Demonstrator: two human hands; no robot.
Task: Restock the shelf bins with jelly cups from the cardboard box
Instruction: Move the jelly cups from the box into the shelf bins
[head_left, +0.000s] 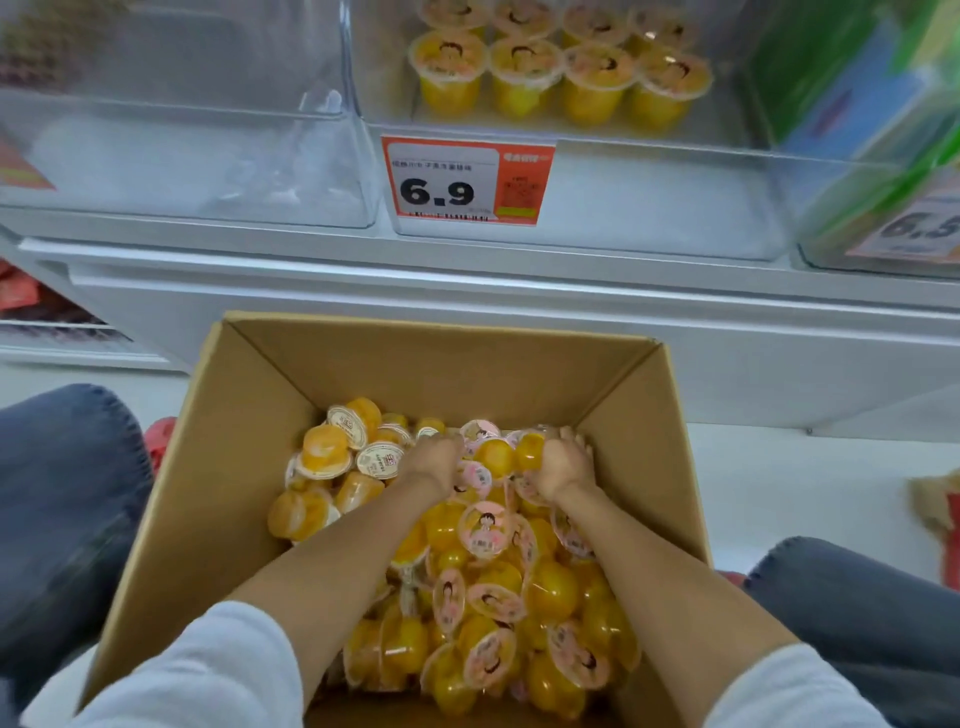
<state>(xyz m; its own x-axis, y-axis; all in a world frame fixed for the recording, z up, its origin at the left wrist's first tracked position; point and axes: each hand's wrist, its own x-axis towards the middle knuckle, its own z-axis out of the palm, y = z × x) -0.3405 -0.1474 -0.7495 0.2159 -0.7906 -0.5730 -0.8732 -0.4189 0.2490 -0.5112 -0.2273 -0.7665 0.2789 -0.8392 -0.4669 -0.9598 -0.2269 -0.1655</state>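
Gathering is the step in hand. At the far end of the box, the left hand and right hand curl their fingers into the heap of cups, clutching a bunch between them; how many I cannot tell. Above and beyond the box stands the bin, holding shelved rows only at its back. Next, I judge, the load must rise clear of the box's far wall and be set upright there.
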